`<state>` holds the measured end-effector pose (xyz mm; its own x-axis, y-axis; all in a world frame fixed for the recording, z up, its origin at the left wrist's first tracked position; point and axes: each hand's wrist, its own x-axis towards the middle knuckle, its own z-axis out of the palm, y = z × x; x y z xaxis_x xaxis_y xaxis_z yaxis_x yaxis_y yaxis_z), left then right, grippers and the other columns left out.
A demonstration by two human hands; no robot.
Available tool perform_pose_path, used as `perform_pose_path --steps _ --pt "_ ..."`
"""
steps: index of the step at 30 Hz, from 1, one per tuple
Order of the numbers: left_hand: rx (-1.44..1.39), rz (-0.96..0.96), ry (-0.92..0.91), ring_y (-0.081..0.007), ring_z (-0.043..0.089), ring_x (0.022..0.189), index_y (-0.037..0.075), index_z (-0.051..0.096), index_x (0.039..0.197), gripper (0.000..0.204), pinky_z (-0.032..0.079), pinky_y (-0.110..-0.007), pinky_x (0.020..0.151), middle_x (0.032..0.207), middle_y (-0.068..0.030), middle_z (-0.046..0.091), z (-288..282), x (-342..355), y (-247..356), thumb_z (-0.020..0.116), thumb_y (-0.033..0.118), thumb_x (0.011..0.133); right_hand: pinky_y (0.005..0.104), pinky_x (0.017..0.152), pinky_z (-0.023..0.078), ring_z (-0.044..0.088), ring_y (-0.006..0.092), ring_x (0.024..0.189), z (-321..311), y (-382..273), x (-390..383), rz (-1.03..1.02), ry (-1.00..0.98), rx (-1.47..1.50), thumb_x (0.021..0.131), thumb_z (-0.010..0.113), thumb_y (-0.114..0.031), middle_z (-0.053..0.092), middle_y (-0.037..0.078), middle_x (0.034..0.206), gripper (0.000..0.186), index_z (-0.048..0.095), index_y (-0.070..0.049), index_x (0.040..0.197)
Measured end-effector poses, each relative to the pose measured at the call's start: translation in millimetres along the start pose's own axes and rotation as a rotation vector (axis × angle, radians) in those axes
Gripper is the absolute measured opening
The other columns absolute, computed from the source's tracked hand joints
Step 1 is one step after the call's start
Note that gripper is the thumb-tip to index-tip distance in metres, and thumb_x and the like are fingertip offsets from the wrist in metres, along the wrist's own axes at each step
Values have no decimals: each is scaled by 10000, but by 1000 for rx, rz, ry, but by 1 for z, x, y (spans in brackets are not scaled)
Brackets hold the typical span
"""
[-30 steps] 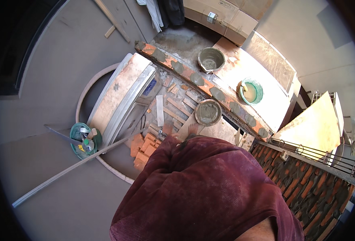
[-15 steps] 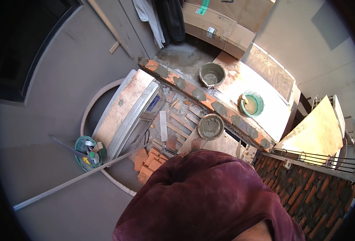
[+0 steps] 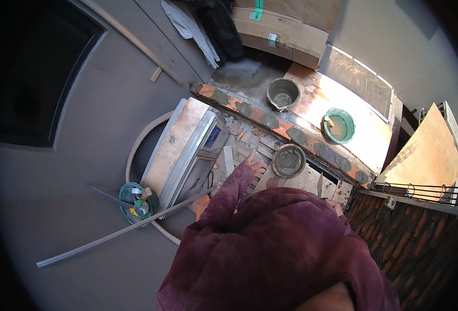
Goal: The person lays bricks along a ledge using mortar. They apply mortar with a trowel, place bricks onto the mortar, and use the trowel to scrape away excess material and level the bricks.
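Note:
My left hand (image 3: 254, 165) reaches out in a maroon sleeve over small wooden strips (image 3: 229, 160), fingers apart, just left of a round bowl of grey mortar (image 3: 289, 162). My right hand (image 3: 335, 207) shows only in part beside my body, near a trowel-like blade (image 3: 319, 186) on pale boards (image 3: 304, 181); whether it holds anything cannot be made out. Beyond is a low orange brick course (image 3: 270, 116) dabbed with mortar. A dark bucket of mortar (image 3: 283, 95) and a green bucket of cloudy liquid (image 3: 338, 126) stand behind it.
A pale stacked object (image 3: 179, 150) and a green tub of bottles (image 3: 138, 205) are at left, crossed by a long bar (image 3: 104, 236). Cardboard boxes (image 3: 275, 31) and hanging cloths are at back. A plywood sheet (image 3: 425, 155), thin rods and brickwork (image 3: 405, 243) are at right.
My left arm has come out forward from beside my body, and part of my right hand has appeared. The view has shifted, so the surroundings sit further right in the picture.

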<state>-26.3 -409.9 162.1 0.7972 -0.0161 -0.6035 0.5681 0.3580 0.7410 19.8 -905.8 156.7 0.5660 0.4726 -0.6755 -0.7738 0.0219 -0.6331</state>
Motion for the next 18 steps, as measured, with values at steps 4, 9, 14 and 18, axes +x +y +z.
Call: perform_pose_path --steps 4,9,14,18 --pt "193 300 547 -163 641 669 113 -95 1566 1021 560 -309 654 812 -97 681 -97 30 129 672 52 895 308 770 545 659 179 787 -1 6 -5 123 147 232 957 593 -112 701 92 895 142 663 11 967" --pt "307 374 867 -131 602 633 227 56 1592 972 489 -311 552 737 -52 631 -198 24 261 705 88 882 352 793 563 671 224 802 -7 25 -30 9 266 298 943 600 -137 696 123 899 155 622 14 968" --pt "589 251 672 -126 620 667 203 206 1578 872 495 -270 556 845 -77 674 -164 58 278 722 115 880 360 787 571 677 246 816 -2 46 -46 35 265 709 921 599 -132 692 143 913 152 603 5 987" --pt "829 99 23 -142 664 887 83 238 1556 855 511 -312 871 1011 -120 714 -12 102 166 734 260 883 361 766 575 679 256 789 10 54 -47 -20 444 657 911 599 -139 691 150 903 150 600 5 953"
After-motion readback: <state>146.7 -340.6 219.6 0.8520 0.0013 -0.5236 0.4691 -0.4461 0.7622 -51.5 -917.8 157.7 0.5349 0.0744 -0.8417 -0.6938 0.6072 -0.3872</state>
